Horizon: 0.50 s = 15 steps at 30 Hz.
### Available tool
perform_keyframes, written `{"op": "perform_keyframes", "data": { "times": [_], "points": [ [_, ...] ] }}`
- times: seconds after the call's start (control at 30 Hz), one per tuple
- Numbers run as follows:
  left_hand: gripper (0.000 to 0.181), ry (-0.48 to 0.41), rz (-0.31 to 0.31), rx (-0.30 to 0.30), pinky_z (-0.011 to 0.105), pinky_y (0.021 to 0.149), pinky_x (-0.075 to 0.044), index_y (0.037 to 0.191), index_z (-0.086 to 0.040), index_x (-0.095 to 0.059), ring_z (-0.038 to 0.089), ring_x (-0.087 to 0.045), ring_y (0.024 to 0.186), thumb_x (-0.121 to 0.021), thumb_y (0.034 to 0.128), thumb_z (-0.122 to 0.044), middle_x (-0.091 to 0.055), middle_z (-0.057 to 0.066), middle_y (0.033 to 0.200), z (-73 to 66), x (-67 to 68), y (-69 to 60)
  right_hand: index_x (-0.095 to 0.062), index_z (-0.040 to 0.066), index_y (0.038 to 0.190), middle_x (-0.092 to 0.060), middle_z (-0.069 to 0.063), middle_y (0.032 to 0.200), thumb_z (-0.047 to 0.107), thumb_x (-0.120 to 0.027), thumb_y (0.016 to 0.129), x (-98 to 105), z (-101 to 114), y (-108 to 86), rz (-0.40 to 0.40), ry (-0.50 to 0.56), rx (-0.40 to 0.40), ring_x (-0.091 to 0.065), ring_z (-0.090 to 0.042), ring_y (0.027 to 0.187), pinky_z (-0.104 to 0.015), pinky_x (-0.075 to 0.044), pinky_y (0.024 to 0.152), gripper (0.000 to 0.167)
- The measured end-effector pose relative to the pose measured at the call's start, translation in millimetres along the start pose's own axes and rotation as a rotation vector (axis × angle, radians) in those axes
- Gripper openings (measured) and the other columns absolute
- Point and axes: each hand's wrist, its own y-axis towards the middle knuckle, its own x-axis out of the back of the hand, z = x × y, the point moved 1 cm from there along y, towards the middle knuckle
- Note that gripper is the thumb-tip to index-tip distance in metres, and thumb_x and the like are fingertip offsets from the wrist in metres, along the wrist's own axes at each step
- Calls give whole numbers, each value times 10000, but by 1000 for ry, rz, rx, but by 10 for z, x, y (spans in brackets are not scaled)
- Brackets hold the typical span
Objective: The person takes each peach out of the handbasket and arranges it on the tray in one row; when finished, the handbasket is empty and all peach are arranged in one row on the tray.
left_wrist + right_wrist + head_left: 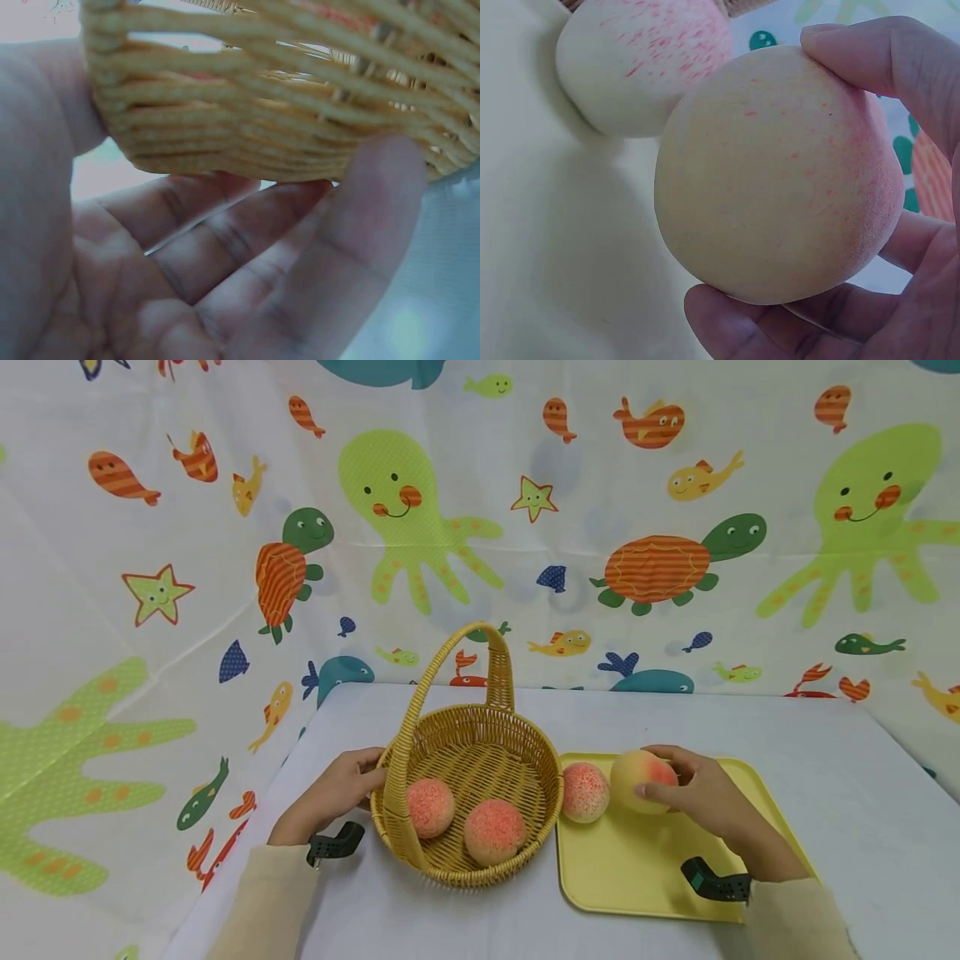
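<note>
My right hand (701, 789) grips a pale yellow peach (772, 180) with a pink blush, held just above the yellow tray. Thumb and fingers lie round the fruit. Beside it on the tray's left end is a second peach (585, 792), speckled pink. A wicker basket (551, 827) with a tall arched handle stands left of the tray, with two pinkish peaches inside, one on the left (431, 808) and one near the front (495, 832). At the basket's left side, my left hand (348, 789) holds the woven wall, its fingers against the lower weave in the left wrist view.
The yellow tray (630, 877) lies on a white-covered table (847, 777), close against the basket's right side. Behind and to the left hangs a white cloth (480, 460) printed with sea animals. Each wrist wears a dark strap-like device.
</note>
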Motion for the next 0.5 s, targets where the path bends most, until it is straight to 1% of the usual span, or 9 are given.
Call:
{"op": "perform_keyframes", "data": {
  "times": [0.2,0.5],
  "points": [
    [419,3,-6,5,412,731,-643,1397,17,-602,234,-731,858,-571,1033,-188,-718,164,1168,5,3,6,-535,14,1477,-682,-134,1203,284,-776,928,-31,-96,7,-4,-14,-19,-602,-217,935,-320,-577,732,658],
    [418,2,-1,0,411,727,-643,1391,26,-602,234,-731,845,-571,1027,-176,-728,154,1143,7,0,6,-529,-6,1467,-695,-142,1137,283,-788,916,-76,-83,-9,-1,-5,-43,-613,-220,905,-325,-579,718,674]
  ]
}}
